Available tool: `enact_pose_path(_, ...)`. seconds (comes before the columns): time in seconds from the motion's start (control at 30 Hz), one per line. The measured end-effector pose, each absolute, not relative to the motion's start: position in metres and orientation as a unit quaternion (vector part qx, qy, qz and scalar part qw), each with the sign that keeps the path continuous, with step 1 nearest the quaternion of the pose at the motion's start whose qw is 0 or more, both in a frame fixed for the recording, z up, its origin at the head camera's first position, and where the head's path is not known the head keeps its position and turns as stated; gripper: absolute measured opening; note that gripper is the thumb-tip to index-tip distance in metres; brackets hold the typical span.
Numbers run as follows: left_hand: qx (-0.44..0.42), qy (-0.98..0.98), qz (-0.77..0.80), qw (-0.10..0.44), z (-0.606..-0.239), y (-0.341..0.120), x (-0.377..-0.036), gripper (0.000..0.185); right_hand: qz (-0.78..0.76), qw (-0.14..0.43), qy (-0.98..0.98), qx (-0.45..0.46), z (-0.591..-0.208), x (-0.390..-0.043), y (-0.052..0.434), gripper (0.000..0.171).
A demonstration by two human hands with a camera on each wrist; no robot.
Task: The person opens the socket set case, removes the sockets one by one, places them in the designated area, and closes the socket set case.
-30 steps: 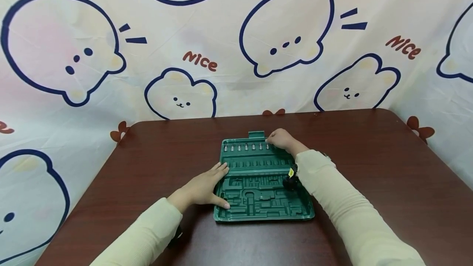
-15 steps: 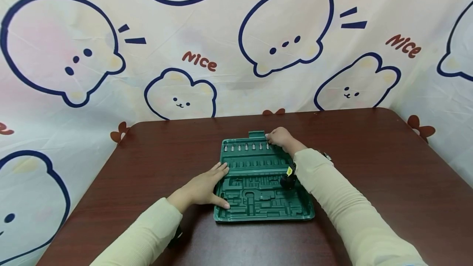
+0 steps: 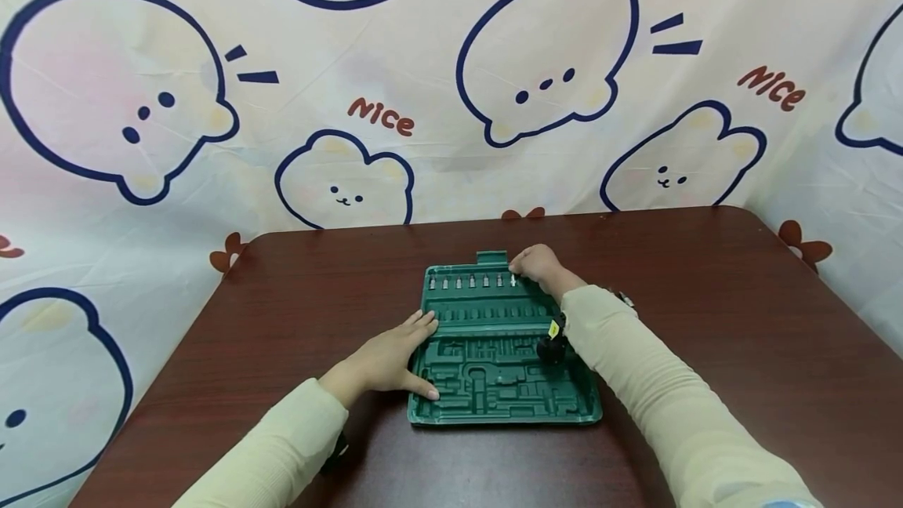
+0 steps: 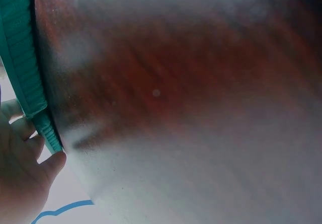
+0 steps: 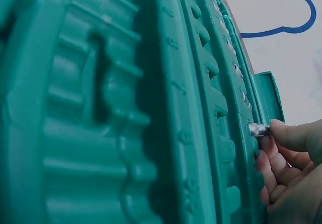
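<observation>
A small silver socket [image 5: 258, 129] was pinched by the right hand [image 3: 538, 264] at the far row of the green tray [image 3: 494, 402]. The tray's near edge was pressed by the flat-fingered left hand [image 3: 386, 359] on the tabletop [image 3: 705, 320]

My tool tray [image 3: 494, 382]: dark green moulded plastic, teal in my wrist views. Bits [image 3: 471, 282] in its far row: silver metal. Table [image 3: 705, 312]: dark reddish-brown wood grain. My sleeves [image 3: 656, 382]: pale cream. Backdrop cloth [image 3: 395, 61]: off-white with navy-outlined cartoon bears, soft pink and yellow blushes, red-brown "Nice" lettering and small red-brown flowers.
</observation>
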State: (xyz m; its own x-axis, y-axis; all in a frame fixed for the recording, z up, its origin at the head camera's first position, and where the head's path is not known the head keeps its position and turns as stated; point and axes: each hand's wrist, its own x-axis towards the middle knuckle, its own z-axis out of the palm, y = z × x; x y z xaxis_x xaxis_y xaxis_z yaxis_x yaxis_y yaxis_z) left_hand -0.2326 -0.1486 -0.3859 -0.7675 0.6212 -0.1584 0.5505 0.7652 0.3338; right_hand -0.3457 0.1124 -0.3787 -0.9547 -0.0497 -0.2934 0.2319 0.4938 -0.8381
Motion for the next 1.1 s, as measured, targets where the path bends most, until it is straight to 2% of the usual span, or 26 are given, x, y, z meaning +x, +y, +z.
enact_pose_path(0.2,0.314,0.930,0.138,0.134,-0.385,-0.148,-0.232,0.103,-0.495,0.134,0.857,0.045,-0.381,-0.345,0.114,0.022)
enact_pose_path(0.67,0.309,0.930,0.140,0.143,-0.387,-0.150,-0.233,0.104,-0.565,0.075,0.821,0.046,-0.381,-0.345,0.125,0.020)
enact_pose_path(1.1,0.304,0.931,0.137,0.148,-0.388,-0.149,-0.233,0.103,-0.599,0.107,0.794,0.010,-0.359,-0.329,0.151,0.025)
